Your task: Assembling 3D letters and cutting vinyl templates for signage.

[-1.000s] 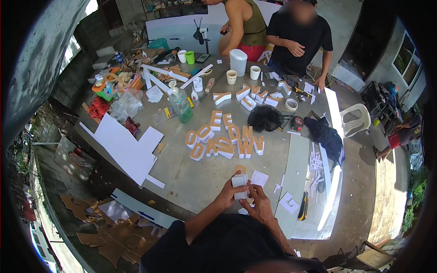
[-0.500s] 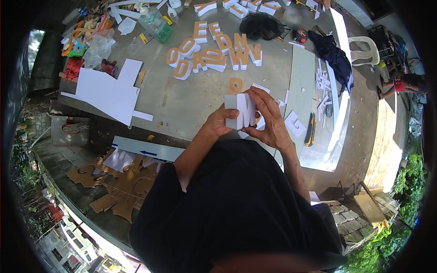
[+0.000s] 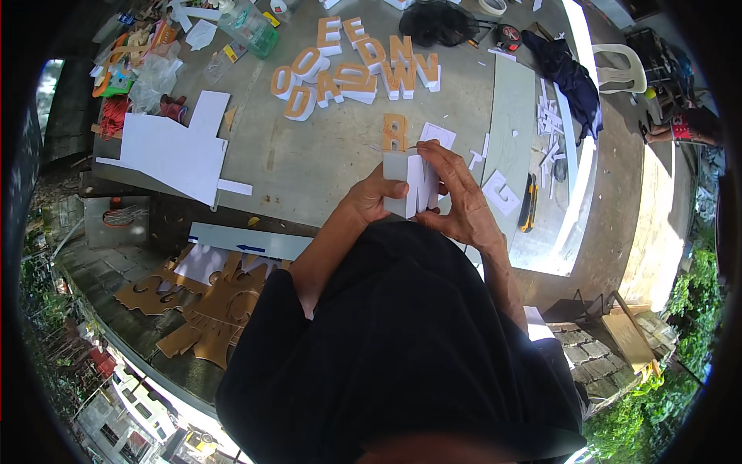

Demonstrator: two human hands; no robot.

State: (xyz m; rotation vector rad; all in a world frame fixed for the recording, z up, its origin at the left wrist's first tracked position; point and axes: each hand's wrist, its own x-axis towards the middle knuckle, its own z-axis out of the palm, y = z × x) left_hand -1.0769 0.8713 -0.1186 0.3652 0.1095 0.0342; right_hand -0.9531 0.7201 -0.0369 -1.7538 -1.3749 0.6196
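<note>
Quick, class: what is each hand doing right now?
Left hand: closed on the left side of the white-and-grey block.
Right hand: closed on the right side of the same block.

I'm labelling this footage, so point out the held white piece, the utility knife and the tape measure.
White piece (image 3: 413,183), head view, on its exposed white side.
Utility knife (image 3: 528,204), head view, on the middle of its handle.
Tape measure (image 3: 508,35), head view, on its case.
</note>
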